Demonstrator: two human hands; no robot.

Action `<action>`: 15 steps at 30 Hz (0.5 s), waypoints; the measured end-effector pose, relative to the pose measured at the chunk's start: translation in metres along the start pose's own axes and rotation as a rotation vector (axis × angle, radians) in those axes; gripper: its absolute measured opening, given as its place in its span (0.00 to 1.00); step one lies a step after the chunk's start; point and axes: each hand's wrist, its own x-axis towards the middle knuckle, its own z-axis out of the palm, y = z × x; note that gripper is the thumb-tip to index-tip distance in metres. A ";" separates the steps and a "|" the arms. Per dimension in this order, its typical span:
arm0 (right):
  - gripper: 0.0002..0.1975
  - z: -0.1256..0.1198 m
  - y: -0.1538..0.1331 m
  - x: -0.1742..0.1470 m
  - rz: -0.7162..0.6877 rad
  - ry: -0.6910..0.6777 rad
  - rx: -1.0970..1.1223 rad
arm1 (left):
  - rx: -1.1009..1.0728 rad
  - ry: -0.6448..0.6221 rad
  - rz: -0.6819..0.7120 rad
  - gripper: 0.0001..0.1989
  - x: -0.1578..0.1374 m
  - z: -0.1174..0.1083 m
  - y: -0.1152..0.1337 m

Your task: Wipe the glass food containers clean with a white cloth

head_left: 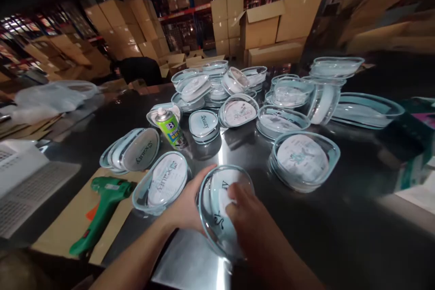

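Observation:
Near the front edge of the metal table, a clear oval glass dish (212,190) stands tilted in front of me, with a printed white label inside. My left hand (188,204) is wrapped round its left side. Inside the dish, the bunched fingers of my right hand (246,210) press against the label. A small whitish piece shows under them; whether it is cloth, paper or part of the label, I cannot tell. Left of my left hand lies another labelled oval dish (166,181). A stacked pair of labelled dishes (302,158) is to the right.
A green spray can (170,129) stands among several glass dishes (204,124). A green glue gun (105,208) lies on cardboard (61,231) at left, beside a white perforated tray (37,190). Plastic bags (54,99) sit farther back. A person (141,70) bends near stacked cartons (265,27).

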 end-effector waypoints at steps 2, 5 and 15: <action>0.09 0.003 -0.001 -0.004 -0.006 0.011 -0.002 | 0.013 -0.009 0.000 0.62 0.000 0.001 0.001; 0.11 0.010 -0.001 -0.006 0.059 0.036 -0.007 | 0.039 -0.008 -0.002 0.64 0.000 0.002 0.004; 0.11 0.037 -0.015 -0.008 0.159 0.280 0.047 | 0.082 0.025 -0.012 0.64 -0.006 -0.004 0.003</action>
